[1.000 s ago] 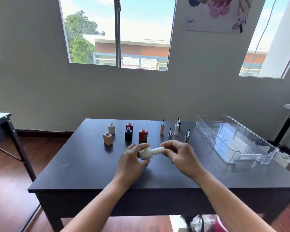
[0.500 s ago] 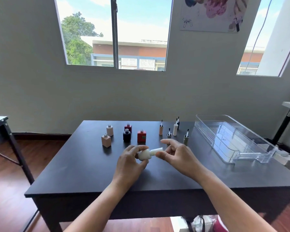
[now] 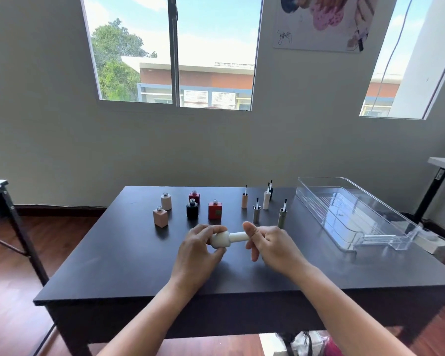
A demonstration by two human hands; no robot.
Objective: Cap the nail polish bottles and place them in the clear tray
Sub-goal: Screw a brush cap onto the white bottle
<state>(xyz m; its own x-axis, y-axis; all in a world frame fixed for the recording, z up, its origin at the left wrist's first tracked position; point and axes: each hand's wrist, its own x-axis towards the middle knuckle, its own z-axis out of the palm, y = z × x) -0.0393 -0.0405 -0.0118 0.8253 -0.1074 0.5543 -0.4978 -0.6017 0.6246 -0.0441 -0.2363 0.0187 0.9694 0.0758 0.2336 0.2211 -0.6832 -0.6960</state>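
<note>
Cream bottle (image 3: pixel 219 239) is held sideways in the air, low over the near middle of the table (image 3: pixel 113 265), between both hands. The left hand (image 3: pixel 199 251) grips its body, fingers and thumb curled round it. The right hand (image 3: pixel 271 244) holds the end of its cap (image 3: pixel 238 237), thumb above and curled fingers below. The cap sits on the bottle's neck; whether it is screwed tight cannot be told.

Past the hands, on the table's left half, stand five open bottles: a beige bottle (image 3: pixel 160 216) nearest, then a black bottle (image 3: pixel 192 208), a red bottle (image 3: pixel 215 209), a pale bottle (image 3: pixel 166 201) and a dark red bottle (image 3: pixel 194 196) at the back. To their right stand five loose caps, brushes up: a grey cap (image 3: pixel 282 217), a silver cap (image 3: pixel 256 214), a tan cap (image 3: pixel 244 200), a white cap (image 3: pixel 266 199) and a dark cap (image 3: pixel 271 191) farthest.

The tray (image 3: pixel 321 178) lies on the table's right side, well apart from the hands. Behind the table, the wall has a window (image 3: pixel 134 60) and a poster (image 3: pixel 319 21).
</note>
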